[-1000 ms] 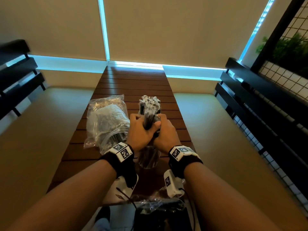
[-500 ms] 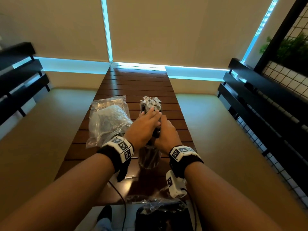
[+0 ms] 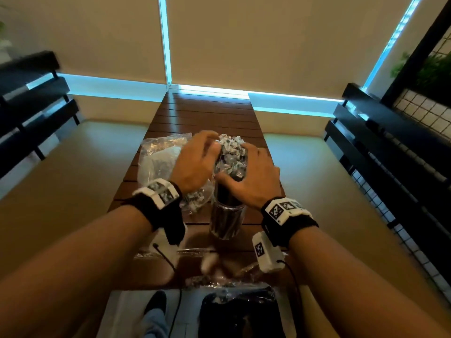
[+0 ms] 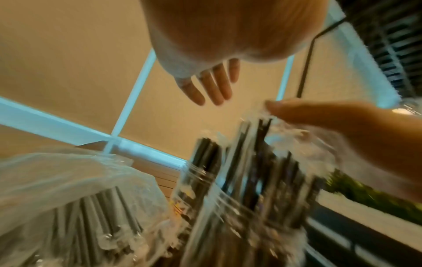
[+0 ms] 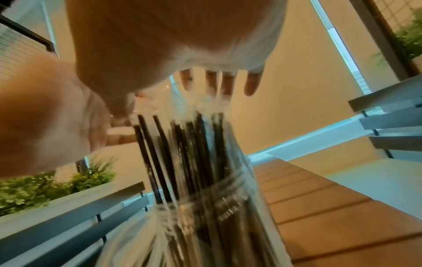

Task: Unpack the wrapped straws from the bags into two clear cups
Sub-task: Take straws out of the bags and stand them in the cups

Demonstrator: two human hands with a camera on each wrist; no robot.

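- Straws still bagged (image 3: 163, 164) lie at the left on the bench (image 3: 207, 113).
- Left hand (image 3: 192, 164), fingers spread and holding nothing, hovers beside the bundle.
- Wrapped straws (image 3: 231, 154) stand in the clear cup (image 3: 225, 220).
- Right hand (image 3: 251, 176), fingers loose, rests on their tops (best pat gently, steadying the cup, so none tip).

Both forearms were bare. Each wrist wore a black strap (image 3: 290, 222) carrying white blocks (image 3: 267, 252) printed with black-and-white square markers; thin black cables (image 3: 166, 256) trailed.
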